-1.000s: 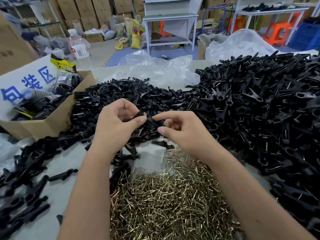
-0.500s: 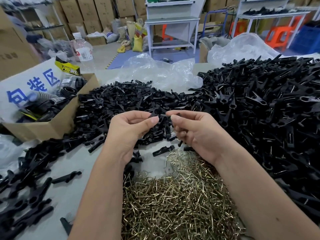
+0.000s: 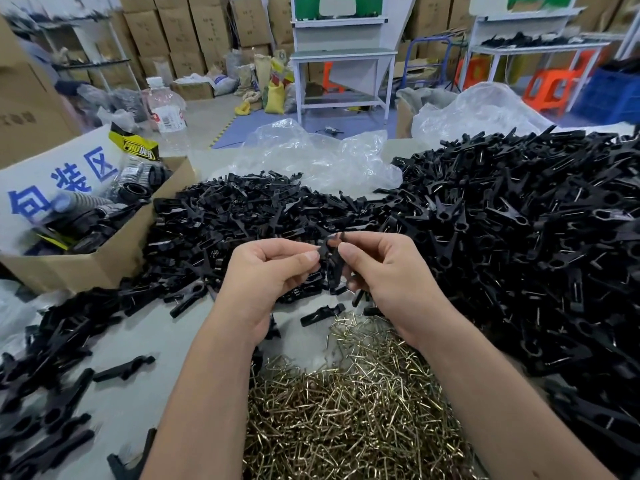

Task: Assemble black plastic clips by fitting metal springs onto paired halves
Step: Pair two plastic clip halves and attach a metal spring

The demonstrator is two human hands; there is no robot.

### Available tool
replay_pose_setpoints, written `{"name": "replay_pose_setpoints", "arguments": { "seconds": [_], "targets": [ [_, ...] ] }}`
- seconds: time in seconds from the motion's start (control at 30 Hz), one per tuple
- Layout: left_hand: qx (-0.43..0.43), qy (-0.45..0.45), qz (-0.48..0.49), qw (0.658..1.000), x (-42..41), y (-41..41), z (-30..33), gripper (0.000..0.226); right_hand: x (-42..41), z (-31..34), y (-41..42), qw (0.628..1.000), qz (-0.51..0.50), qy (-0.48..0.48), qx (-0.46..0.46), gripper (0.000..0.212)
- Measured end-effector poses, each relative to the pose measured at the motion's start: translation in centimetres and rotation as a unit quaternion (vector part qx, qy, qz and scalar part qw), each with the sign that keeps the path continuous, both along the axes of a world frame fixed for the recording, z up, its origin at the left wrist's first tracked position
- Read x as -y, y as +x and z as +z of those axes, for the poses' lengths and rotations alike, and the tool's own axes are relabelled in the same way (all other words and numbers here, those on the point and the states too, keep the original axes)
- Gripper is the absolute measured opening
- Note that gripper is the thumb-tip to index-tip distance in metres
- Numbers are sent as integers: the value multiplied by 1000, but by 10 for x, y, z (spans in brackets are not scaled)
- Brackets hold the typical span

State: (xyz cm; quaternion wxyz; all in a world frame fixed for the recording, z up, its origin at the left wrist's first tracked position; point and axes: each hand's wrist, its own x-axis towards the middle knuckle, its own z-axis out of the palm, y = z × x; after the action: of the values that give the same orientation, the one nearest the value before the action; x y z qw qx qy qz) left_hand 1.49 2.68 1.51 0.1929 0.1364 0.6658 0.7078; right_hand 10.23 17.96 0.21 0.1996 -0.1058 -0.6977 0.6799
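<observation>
Two hands meet above the table: left hand (image 3: 273, 271) and right hand (image 3: 381, 275) both pinch one black clip (image 3: 330, 263) with curled fingers, over the brass springs (image 3: 346, 410); a cardboard box (image 3: 104, 258) holds black rolls

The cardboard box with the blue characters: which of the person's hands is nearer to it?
Left. The left hand is between the cardboard box and the right hand, which lies farther off, beside the big clip pile.
</observation>
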Motion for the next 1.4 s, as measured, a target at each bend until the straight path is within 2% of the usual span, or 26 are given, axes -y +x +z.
{"name": "replay_pose_setpoints", "arguments": {
  "seconds": [0.17, 0.4, 0.5, 0.67, 1.03, 1.23, 1.3, 1.4],
  "targets": [
    [25, -20, -51, 998, -1, 7, 4, 13, -4, 0, 1, 999, -5, 39, 12, 22],
    [26, -26, -45, 998, 1, 6, 5, 11, -9, -3, 2, 996, -13, 93, 3, 24],
    [29, -37, -62, 997, 2, 7, 6, 22, -10, -5, 3, 996, -9, 85, -16, 20],
    [24, -35, -71, 997, 3, 7, 8, 20, -11, -3, 4, 995, -28, 86, -47, 3],
    [-2, -49, -85, 995, 2, 6, 4, 15, -9, -4, 3, 995, -32, 77, -58, 6],
    [-1, -42, -86, 995, 1, 8, 3, 13, -12, -2, 5, 997, -28, 70, -32, 2],
    [6, -18, -79, 997, 2, 7, 3, 19, -15, 1, 5, 998, -3, 62, -16, 6],
    [-14, 14, -97, 995, 4, 5, 2, 43, -18, 4, 7, 998, 46, 47, 1, 13]
  ]
}}
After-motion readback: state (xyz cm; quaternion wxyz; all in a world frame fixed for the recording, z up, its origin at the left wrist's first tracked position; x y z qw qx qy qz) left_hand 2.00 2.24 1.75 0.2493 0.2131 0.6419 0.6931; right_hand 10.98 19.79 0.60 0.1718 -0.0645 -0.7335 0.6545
